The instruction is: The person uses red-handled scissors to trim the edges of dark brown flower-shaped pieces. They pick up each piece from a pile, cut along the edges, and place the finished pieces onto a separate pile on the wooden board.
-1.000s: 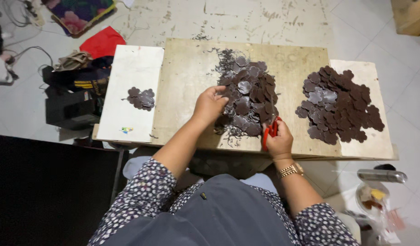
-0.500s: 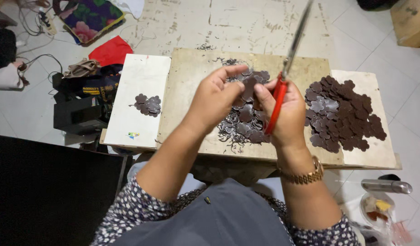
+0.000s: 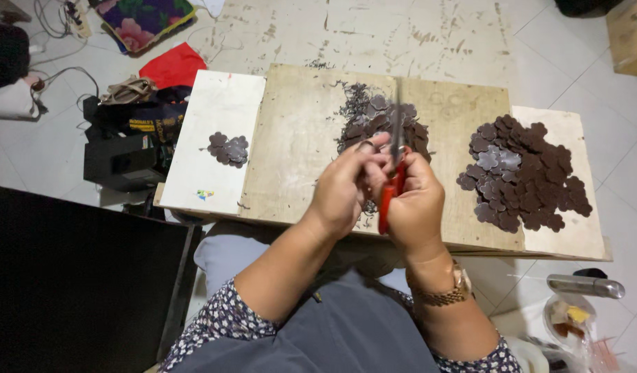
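Bare board [image 3: 298,159] lies open between the small pile [image 3: 228,149] and middle heap [image 3: 374,117] — the large heap [image 3: 526,173] crowds the right.

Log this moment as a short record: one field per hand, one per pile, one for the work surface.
right hand: grips red-handled scissors, blades pointing away from the body
left hand: raised against the scissors; any piece it holds is hidden
middle pile: dark flower-shaped cutouts mixed with trimmings, beyond the hands
right pile: largest heap of dark cutouts
left pile: small cluster on the white board
work surface: wooden board laid low over the tiled floor
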`<state>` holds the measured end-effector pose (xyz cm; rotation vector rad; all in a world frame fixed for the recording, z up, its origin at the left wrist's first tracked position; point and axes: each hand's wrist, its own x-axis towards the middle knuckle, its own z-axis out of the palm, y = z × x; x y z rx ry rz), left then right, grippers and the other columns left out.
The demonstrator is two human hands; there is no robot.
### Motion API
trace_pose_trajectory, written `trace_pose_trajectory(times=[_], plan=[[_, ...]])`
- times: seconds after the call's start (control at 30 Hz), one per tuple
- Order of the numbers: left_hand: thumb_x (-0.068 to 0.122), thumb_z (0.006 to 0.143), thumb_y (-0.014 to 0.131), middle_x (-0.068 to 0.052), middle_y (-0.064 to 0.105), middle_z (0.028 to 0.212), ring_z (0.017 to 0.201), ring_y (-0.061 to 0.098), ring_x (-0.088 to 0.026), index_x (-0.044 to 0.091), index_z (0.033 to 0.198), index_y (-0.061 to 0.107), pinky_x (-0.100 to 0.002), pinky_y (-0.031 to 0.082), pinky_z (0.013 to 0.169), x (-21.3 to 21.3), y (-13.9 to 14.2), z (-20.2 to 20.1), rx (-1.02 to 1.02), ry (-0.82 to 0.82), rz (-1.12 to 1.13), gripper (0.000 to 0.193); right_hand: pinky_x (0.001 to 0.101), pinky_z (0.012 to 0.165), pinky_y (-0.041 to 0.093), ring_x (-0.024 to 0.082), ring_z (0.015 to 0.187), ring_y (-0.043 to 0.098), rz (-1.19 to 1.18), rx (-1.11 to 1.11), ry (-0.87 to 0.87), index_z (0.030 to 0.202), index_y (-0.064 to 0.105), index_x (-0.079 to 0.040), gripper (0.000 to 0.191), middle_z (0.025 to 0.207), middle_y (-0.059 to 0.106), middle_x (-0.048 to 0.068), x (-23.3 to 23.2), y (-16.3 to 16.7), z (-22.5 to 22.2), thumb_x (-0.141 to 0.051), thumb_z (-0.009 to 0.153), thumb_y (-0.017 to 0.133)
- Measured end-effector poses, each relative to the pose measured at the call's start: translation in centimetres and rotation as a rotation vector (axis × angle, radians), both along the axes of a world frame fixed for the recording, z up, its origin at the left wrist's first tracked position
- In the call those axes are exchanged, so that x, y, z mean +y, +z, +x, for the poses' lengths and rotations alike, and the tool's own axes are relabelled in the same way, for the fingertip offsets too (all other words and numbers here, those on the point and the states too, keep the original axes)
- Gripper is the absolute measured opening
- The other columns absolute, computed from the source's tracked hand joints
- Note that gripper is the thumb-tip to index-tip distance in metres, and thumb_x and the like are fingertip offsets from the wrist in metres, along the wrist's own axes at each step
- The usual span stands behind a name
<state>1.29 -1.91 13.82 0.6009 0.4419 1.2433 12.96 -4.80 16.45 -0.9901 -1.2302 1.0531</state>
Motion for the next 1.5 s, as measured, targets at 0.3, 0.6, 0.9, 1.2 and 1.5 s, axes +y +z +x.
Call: trace_pose_trajectory(times=[0.3,0.6,0.9,1.2,1.5], plan=[[0.024,0.111,0.032,-0.018,0.057,0.145,0.136,0.054,-0.029,-0.007,0.147,0.049,-0.043,0.045,0.115,-1.3,2.6,-0.8,-0.045,-0.010,-0.015,0.050,0.0237,0.074,0.055,0.012,0.084,0.067,0.080,-0.005,-0.076,0.096,0.053,-0.005,0.019,0.097,0.068,0.009,-0.6,1.1,1.6,-0.001,0.102,0.070],[0.029,0.105,0.029,-0.011,0.064,0.134,0.119,0.065,-0.021,0.001,0.145,0.050,-0.042,0.051,0.105,-1.4,3.4,-2.2,-0.051,-0.131,-0.103,0.053,0.0241,0.068,0.050,0.010,0.077,0.060,0.045,0.114,-0.100,0.099,0.050,-0.008,0.025,0.092,0.064,0.006,-0.6,1.1,1.6,0.001,0.097,0.073],[0.016,0.100,0.067,-0.004,0.073,0.099,0.086,0.069,-0.009,0.001,0.114,0.068,-0.024,0.056,0.067,-0.8,1.7,-1.9,0.339,0.102,0.061,0.020,0.0221,0.060,0.046,0.006,0.071,0.057,-0.056,0.038,-0.035,0.098,0.053,-0.007,0.019,0.091,0.065,0.004,-0.6,0.3,2.3,-0.001,0.098,0.071],[0.011,0.094,0.071,-0.005,0.075,0.100,0.088,0.072,-0.011,0.001,0.118,0.065,-0.023,0.057,0.073,-0.5,2.1,-3.1,0.320,0.166,0.030,0.026,0.0201,0.079,0.051,0.004,0.088,0.060,-0.124,-0.119,0.182,0.116,0.057,-0.002,0.027,0.097,0.065,-0.001,-1.9,-1.8,2.8,-0.007,0.093,0.072],[0.009,0.093,0.072,-0.004,0.073,0.095,0.083,0.069,-0.009,0.001,0.112,0.065,-0.023,0.051,0.069,-0.8,2.4,-3.2,0.378,0.187,0.017,0.021,0.0261,0.079,0.050,0.010,0.090,0.054,-0.236,-0.020,0.535,0.124,0.057,-0.004,0.061,0.103,0.056,0.002,-3.1,-2.9,4.0,-0.059,0.098,0.056]])
